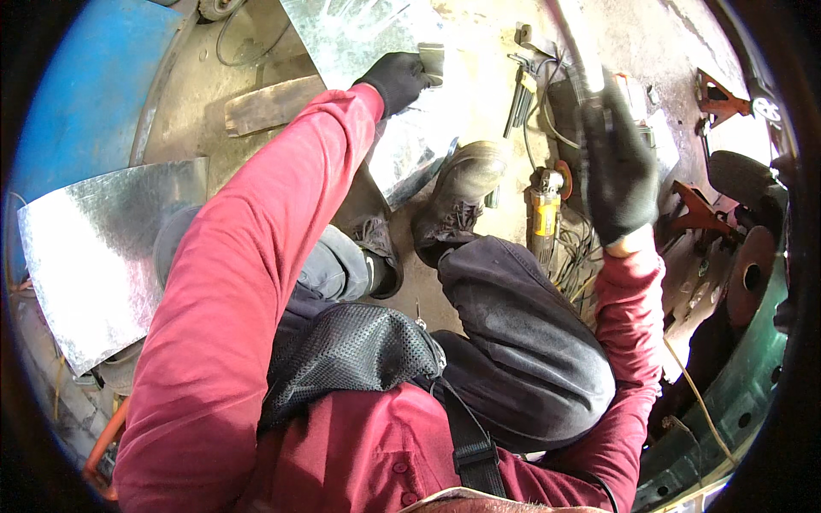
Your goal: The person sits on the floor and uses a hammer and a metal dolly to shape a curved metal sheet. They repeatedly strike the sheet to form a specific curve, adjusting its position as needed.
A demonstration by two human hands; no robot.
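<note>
My left hand (pixel 398 83), in a black glove, is closed on a small flat grey metal piece (pixel 432 61) pressed against a shiny metal sheet (pixel 342 34). That sheet reaches down between my boots (pixel 456 190). Raised at the right, my right hand (pixel 620 162), also gloved in black, wraps round a long pale handle-like bar (pixel 577 51). The bar is smeared by motion and its far end lies outside the picture, so its kind is unclear.
An angle grinder (pixel 544 214) with cables lies right of my boots. A wood block (pixel 272 106) lies by the sheet. Another metal sheet (pixel 107 248) and a blue panel (pixel 94 94) are left. Orange stands (pixel 723 98) and a green metal part (pixel 727 410) are right.
</note>
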